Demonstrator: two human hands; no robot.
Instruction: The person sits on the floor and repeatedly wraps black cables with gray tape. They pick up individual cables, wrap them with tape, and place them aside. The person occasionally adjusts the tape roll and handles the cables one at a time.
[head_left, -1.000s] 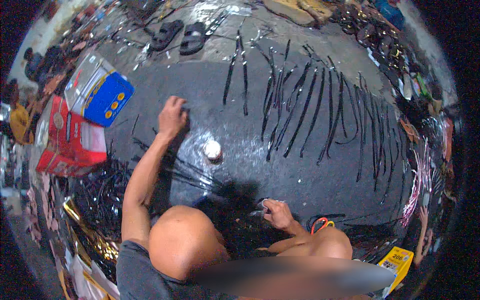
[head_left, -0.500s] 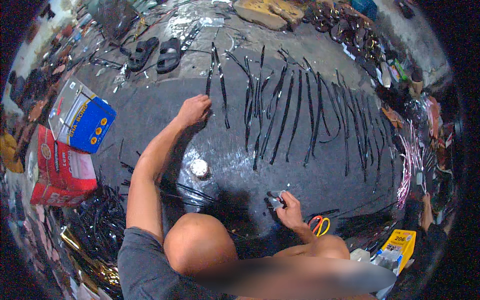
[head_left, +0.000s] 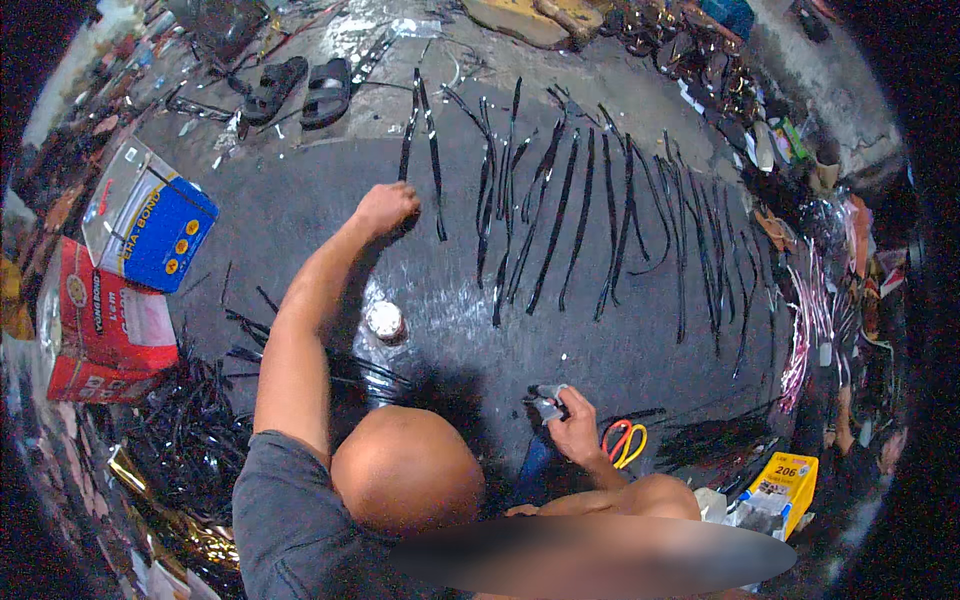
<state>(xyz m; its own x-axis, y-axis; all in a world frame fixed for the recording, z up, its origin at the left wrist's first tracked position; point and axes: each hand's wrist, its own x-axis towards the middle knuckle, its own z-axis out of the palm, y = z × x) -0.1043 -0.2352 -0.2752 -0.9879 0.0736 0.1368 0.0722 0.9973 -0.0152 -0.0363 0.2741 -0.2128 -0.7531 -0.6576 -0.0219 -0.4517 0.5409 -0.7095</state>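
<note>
Several long black strips (head_left: 548, 240) lie spread side by side across the dark floor sheet. At their left end, my left hand (head_left: 388, 209) is closed at the lower end of one black strip (head_left: 406, 138); its fingertips are partly hidden. A neighbouring strip (head_left: 434, 165) lies just right of that hand. My right hand (head_left: 574, 422), low in the middle, grips a small greyish, see-through object (head_left: 547, 407) with a dark end, whose kind I cannot make out. Scissors (head_left: 632, 447) with red and yellow handles lie beside my right wrist. Between my hands stands a white-topped round container (head_left: 384, 319).
Blue-and-grey (head_left: 160, 220) and red (head_left: 110, 325) boxes stand at the left, above a heap of black strips (head_left: 200, 420). Dark sandals (head_left: 326, 94) lie at the far left. Pinkish strands (head_left: 803, 340) and a yellow box (head_left: 785, 490) are at the right.
The view has shifted slightly, so the floor items appear higher and further left. My left hand stays at the strip's lower end, and my right hand keeps its grip on the greyish object.
</note>
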